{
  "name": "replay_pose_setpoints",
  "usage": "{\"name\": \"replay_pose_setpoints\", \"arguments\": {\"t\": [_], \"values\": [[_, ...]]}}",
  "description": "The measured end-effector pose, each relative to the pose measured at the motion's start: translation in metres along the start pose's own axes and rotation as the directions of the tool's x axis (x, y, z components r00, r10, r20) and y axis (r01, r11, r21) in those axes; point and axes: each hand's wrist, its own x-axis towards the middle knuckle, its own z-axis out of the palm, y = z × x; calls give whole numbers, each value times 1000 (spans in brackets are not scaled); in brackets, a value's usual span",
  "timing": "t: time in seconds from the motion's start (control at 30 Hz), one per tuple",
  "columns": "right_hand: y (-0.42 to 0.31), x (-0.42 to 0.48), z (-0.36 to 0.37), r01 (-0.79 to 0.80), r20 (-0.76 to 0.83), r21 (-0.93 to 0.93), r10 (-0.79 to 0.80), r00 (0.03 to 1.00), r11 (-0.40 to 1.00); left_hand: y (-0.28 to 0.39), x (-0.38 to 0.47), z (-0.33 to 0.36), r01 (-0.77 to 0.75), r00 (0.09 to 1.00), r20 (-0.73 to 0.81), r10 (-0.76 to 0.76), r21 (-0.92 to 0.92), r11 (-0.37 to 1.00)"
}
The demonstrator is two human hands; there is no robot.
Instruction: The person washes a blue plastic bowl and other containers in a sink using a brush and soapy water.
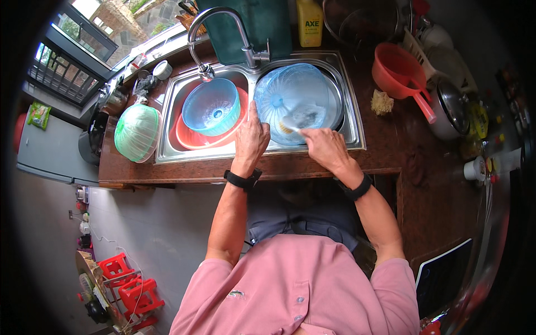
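A large translucent blue plastic colander (289, 83) is tilted on its side in the right basin of the sink, over a dark-rimmed round vessel (340, 109). My left hand (252, 136) grips its left edge, index finger stretched along the outside and thumb hidden in part. In my right hand (328, 148) is the handle of a small white scrubbing brush (293, 124) with yellowish bristles. Blurred, the brush lies against the colander's lower part. In the left basin, a smaller blue-green strainer bowl (211, 106) rests in an orange-red basin (188, 140).
A chrome faucet (220, 16) arches over the left basin of the steel sink (356, 130). Left of it sits an upturned green basket (137, 132). On the right are a loofah-like scrubber (382, 103), a red ladle (398, 71) and a lidded pot (446, 109). A yellow detergent bottle (310, 25) stands behind.
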Motion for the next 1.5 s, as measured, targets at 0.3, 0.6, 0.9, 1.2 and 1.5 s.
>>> {"name": "replay_pose_setpoints", "arguments": {"t": [0.3,0.6,0.9,1.2,1.5], "values": [[2,-16,8,-13,2,59,13,1000,998,-20,-7,18,-154,978,-152,146,-43,987],[39,-5,20,-34,-76,-86,27,997,996,-26,-2,28,-55,997,48,58,-60,997],[-7,-10,-1,73,-131,230,-44,990,970,-19,-5,14,-145,989,-27,144,-17,989],[24,-8,14,-25,-97,-79,17,995,997,-35,-17,28,-178,980,-91,179,17,984],[28,-10,21,-76,-45,-91,72,996,993,-41,-17,29,-37,998,-47,32,-123,992]]}}
